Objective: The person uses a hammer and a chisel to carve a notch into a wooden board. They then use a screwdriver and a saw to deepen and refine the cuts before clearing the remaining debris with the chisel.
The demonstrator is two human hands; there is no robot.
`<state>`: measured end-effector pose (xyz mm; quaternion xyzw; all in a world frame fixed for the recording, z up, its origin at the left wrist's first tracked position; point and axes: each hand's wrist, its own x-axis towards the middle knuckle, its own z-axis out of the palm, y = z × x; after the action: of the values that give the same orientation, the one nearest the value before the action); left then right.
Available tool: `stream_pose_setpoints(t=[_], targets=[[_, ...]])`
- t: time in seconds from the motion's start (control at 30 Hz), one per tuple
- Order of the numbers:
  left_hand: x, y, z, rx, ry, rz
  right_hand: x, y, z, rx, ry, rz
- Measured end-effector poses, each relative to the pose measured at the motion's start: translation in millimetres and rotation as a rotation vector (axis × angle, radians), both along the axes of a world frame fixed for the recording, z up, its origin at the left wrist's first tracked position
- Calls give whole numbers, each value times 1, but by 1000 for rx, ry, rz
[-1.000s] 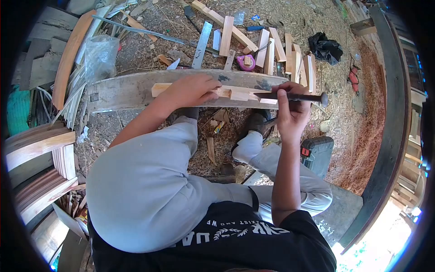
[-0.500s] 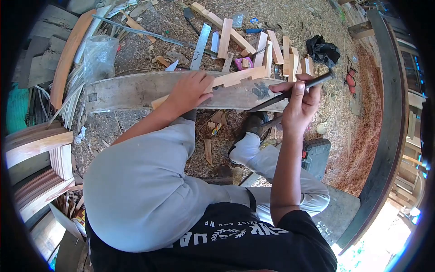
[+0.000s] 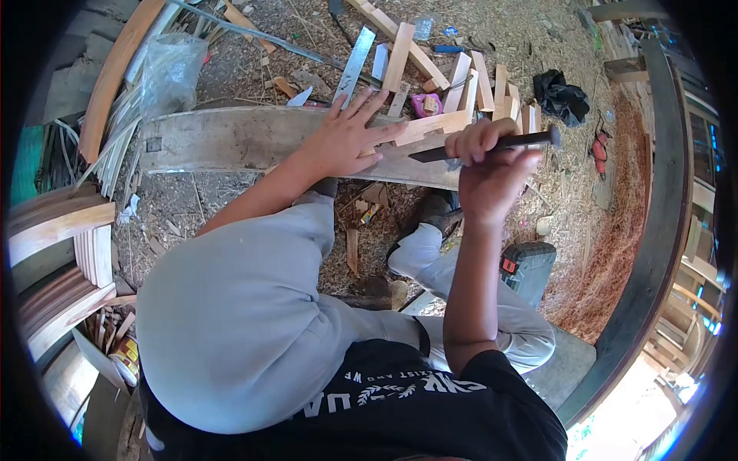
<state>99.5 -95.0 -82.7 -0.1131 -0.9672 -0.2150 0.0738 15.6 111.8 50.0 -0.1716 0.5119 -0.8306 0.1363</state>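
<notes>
My left hand lies with fingers spread over a notched strip of light wood, pressing it flat on a wide weathered plank. The hand hides the strip's middle. My right hand is wrapped round a dark metal chisel, held just above the plank's right part. The chisel lies almost level, its slanted tip pointing left towards my left hand and its flared butt to the right.
Beyond the plank lie several wood offcuts, a metal strip and a black plastic bag. A dark tool case stands by my leg. Stacked wood pieces are at the left; a long dark beam runs along the right.
My left hand has gone from gripping the strip to lying spread on it. The right hand has turned over, bringing the chisel nearer level and its tip up from the plank's near edge.
</notes>
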Motion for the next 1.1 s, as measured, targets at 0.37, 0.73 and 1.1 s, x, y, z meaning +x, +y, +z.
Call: stream_pose_setpoints(t=[0.37,0.73,1.1], targets=[[-5,-4,-8,54,-93,24,6,-49,-33,88,-9,-66],[-5,-6,-8,55,-161,33,1,-53,-38,10,52,-33],[-4,-4,-14,72,-144,22,10,-48,-40,-7,45,7]])
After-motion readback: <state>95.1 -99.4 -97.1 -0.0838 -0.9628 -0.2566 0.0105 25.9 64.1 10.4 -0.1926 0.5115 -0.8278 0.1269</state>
